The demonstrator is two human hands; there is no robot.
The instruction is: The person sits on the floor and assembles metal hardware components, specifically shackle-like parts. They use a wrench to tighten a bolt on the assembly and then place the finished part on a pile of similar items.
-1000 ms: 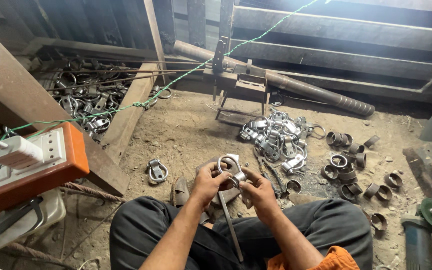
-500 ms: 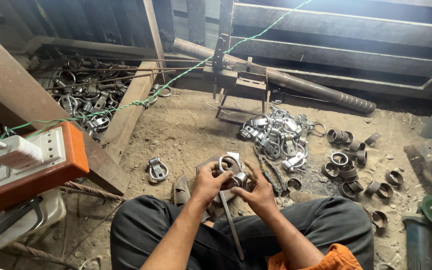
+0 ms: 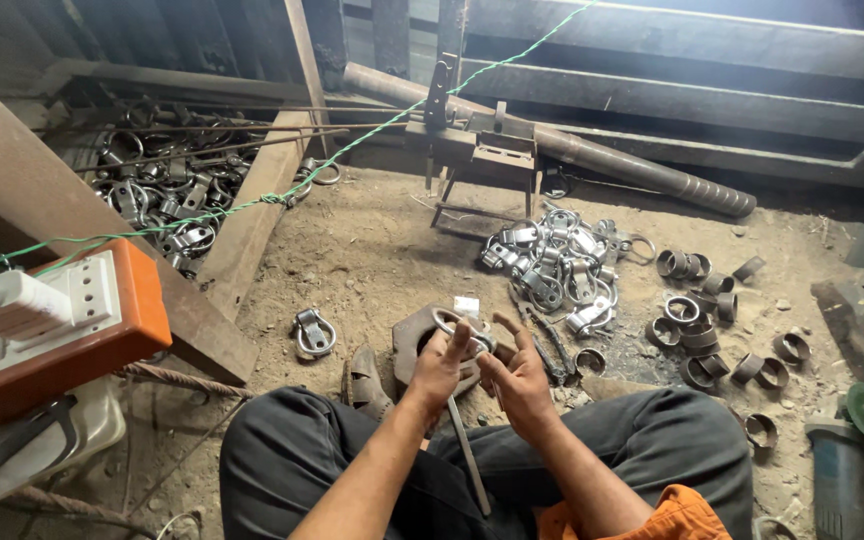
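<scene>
Your left hand point(image 3: 439, 368) and right hand point(image 3: 518, 376) pinch one metal ring clamp point(image 3: 460, 330) between their fingertips, above your lap. One finished-looking clamp point(image 3: 312, 333) lies alone to your left, a heap of them point(image 3: 552, 262) ahead, and roughly a dozen bare rings point(image 3: 697, 320) seem left to work.

The small grey metal ring clamp point(image 3: 460, 328) is half covered by fingers point(image 3: 459, 345), its lower part seemingly hidden; the blue angle grinder point(image 3: 841, 470) and orange socket box point(image 3: 102, 330) run off frame.
</scene>
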